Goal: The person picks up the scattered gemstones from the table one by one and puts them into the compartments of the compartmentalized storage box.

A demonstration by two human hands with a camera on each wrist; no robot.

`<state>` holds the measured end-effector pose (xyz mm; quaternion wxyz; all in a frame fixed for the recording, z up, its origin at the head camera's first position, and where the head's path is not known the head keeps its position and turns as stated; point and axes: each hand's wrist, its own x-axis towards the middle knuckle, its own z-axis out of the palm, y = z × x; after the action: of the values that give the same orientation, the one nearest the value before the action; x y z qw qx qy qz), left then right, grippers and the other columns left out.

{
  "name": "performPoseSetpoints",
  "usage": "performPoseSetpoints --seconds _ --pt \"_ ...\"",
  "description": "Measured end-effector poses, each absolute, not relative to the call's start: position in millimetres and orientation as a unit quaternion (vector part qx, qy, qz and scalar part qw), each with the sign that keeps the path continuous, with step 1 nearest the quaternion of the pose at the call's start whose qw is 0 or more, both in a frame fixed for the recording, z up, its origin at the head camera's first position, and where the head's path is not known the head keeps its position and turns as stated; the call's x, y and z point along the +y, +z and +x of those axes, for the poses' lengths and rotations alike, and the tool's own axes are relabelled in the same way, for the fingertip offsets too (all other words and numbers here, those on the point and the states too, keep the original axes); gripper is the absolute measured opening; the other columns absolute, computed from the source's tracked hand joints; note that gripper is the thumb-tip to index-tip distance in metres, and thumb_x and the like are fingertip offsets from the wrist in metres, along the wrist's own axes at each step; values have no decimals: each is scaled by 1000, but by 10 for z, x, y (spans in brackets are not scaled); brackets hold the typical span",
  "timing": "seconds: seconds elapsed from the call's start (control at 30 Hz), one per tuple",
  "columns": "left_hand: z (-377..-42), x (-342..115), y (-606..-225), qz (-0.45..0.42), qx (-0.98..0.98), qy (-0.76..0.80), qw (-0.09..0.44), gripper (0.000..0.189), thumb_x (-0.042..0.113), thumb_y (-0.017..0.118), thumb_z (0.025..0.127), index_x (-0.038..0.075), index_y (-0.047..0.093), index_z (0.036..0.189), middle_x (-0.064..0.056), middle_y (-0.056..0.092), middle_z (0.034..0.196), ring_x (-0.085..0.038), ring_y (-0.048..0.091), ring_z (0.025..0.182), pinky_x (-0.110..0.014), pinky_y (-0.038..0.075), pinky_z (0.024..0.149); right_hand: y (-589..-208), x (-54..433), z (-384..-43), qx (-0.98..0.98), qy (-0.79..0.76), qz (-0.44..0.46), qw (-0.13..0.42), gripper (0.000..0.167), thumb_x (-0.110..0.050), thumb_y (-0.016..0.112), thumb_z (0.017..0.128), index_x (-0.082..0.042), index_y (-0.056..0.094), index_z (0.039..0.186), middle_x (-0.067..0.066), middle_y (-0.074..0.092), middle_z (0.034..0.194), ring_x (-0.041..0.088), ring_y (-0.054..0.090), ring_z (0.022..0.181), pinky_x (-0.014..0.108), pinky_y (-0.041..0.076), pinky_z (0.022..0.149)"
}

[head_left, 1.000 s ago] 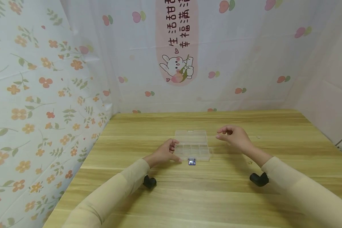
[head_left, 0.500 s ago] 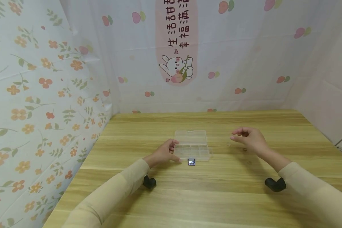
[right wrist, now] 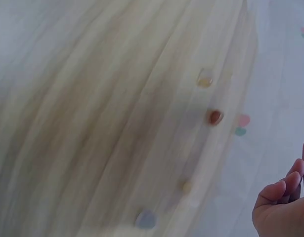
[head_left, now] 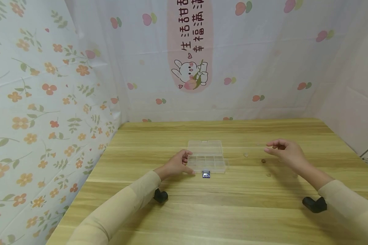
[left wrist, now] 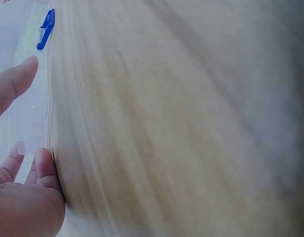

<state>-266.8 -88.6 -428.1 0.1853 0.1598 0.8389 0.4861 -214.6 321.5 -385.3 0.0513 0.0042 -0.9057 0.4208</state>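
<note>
My left hand (head_left: 178, 162) holds the left end of a clear plastic compartment box (head_left: 213, 166), thumb at its front edge and fingers at its side. The box's clear lid (head_left: 204, 148) is folded back, and a blue latch (head_left: 206, 174) hangs at the front. In the left wrist view, the thumb (left wrist: 16, 84) lies near that blue latch. My right hand (head_left: 286, 152) hovers above the table's right part, fingers loosely bent, nothing visible in them. Close by lie several small rounded pieces: a reddish-brown one (right wrist: 215, 117), a clear amber one (right wrist: 205, 79) and a greyish one (right wrist: 146, 219).
The wooden table (head_left: 184, 217) ends at a printed cloth backdrop (head_left: 254, 68). A flowered cloth (head_left: 43, 112) hangs along the left side. Two more pale pieces lie on the table, one (head_left: 245, 154) right of the box and one (head_left: 268, 175) nearer the front.
My right hand has moved right, away from the box, uncovering small pieces on the table. My left hand and the box have stayed in place.
</note>
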Motion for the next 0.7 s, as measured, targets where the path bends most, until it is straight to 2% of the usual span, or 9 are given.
performPoseSetpoints --seconds 0.2,0.47,0.7 --pt "-2674 -886 -4285 163 837 488 187 72 10 87 72 9 48 132 -8 45 111 -22 42 98 -34 38 84 -3884 3390 -2124 -908 415 -2 60 50 -41 68 90 2 63 116 8 60 96 14 48 77 27 44 59" --pt "-2661 -877 -4267 165 837 486 189 72 11 87 72 9 47 133 -8 44 112 -22 41 99 -35 38 85 -3974 3628 -2103 -904 423 0 58 49 -39 67 92 3 61 117 6 59 95 15 50 78 27 47 63" --pt "-2659 -876 -4265 162 842 481 184 73 10 87 72 8 48 133 -8 45 111 -21 42 98 -34 38 85 -4091 3796 -2141 -907 420 12 39 47 -35 69 92 3 61 118 2 58 96 9 50 80 25 46 64"
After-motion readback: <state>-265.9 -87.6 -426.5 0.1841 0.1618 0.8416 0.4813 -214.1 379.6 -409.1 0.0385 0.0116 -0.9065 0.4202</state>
